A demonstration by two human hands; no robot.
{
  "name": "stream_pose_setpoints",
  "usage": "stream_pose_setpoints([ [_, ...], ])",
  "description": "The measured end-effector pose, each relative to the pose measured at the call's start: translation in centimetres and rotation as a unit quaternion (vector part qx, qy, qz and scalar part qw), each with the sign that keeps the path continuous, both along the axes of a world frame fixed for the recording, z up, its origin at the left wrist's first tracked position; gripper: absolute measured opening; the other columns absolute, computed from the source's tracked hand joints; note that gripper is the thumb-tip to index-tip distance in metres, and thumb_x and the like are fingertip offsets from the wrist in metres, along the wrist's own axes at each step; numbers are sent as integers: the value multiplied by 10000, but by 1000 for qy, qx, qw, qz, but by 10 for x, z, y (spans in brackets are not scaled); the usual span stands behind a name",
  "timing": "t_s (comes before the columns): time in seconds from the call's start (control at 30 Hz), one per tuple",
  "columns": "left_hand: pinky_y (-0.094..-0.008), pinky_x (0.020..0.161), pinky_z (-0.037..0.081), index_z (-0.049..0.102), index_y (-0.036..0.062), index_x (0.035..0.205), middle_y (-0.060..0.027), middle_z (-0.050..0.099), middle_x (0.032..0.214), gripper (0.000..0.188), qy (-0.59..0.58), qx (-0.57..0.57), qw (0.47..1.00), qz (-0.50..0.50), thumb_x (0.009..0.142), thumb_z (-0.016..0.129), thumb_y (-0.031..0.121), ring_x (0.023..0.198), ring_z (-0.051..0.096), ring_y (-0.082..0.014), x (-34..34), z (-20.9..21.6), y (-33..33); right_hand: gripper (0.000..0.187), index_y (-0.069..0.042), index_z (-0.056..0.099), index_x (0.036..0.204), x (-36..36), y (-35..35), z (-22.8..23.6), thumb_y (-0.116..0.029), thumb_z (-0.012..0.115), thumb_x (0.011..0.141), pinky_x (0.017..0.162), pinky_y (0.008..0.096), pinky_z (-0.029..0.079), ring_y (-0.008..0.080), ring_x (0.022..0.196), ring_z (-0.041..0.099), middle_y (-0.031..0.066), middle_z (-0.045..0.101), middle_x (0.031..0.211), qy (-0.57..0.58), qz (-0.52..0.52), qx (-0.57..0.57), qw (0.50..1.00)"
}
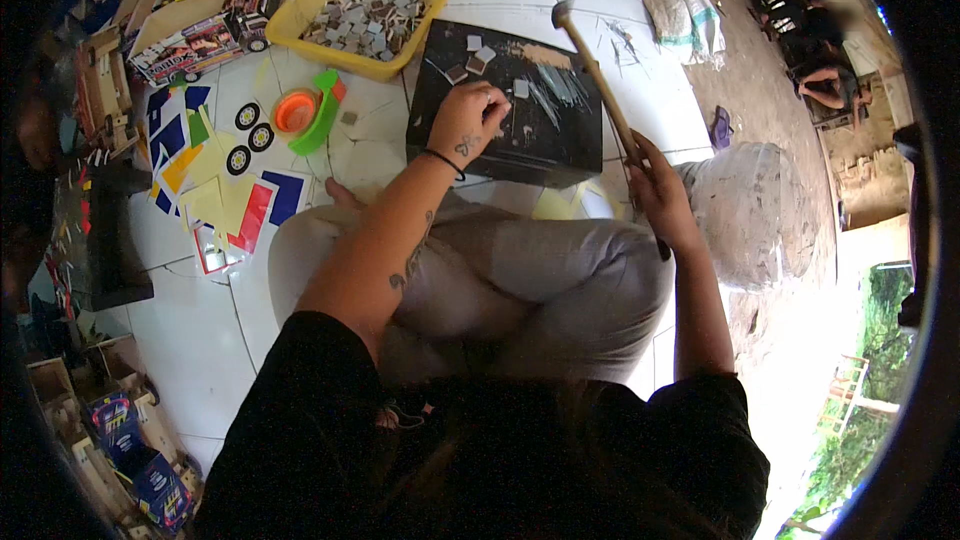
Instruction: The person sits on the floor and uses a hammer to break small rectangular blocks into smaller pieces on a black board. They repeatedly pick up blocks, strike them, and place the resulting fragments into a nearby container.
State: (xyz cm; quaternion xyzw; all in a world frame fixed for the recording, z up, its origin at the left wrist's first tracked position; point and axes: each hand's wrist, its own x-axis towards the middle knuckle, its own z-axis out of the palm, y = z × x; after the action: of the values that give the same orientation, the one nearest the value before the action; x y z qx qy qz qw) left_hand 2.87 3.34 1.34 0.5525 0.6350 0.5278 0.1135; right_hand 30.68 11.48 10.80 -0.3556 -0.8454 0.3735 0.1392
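A long wooden-handled hammer (598,75) slants upward in my right hand (660,192), its head (563,10) raised beyond the far right of a black box (530,162). My left hand (468,118) rests over the left part of the box top, fingertips pinched together; whatever they hold is hidden. Small square pieces (474,43) lie just past that hand, and one pale square (521,88) sits to its right. Thin grey strips (560,98) are strewn on the box's right side, near a patch of tan bits (545,56).
Behind the box stands a yellow basin (335,58) of small square pieces. On the left are an orange cup (294,114), a green plastic holder (322,125), toy wheels (260,137), coloured sheets (205,202) and toy trucks (195,50). A stuffed sack (755,210) sits at right.
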Motion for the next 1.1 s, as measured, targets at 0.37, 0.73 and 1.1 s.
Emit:
stream_pose_setpoints([
  [0.37,-326,589,494,632,10,824,-108,627,802,81,79,35,996,14,814,634,91,704,620,-244,-7,-7,9,569,-148,321,1396,-6,-101,34,-30,499,868,665,448,517,387,825,623,231,573,1082,-68,-10,158,985],
  [0.73,-331,617,508,629,5,811,-97,619,788,57,87,26,996,22,811,642,60,711,619,-243,-6,-18,11,557,-132,345,1389,-2,-101,34,-8,486,864,704,437,510,371,853,629,233,584,1037,-70,-6,143,987],
  [1.1,-378,717,477,615,17,764,-106,592,738,104,56,41,997,23,815,631,106,714,578,-284,-3,-16,9,545,-126,364,1385,-1,-102,31,20,468,870,752,406,507,361,902,623,233,577,1063,-41,-17,117,992],
])
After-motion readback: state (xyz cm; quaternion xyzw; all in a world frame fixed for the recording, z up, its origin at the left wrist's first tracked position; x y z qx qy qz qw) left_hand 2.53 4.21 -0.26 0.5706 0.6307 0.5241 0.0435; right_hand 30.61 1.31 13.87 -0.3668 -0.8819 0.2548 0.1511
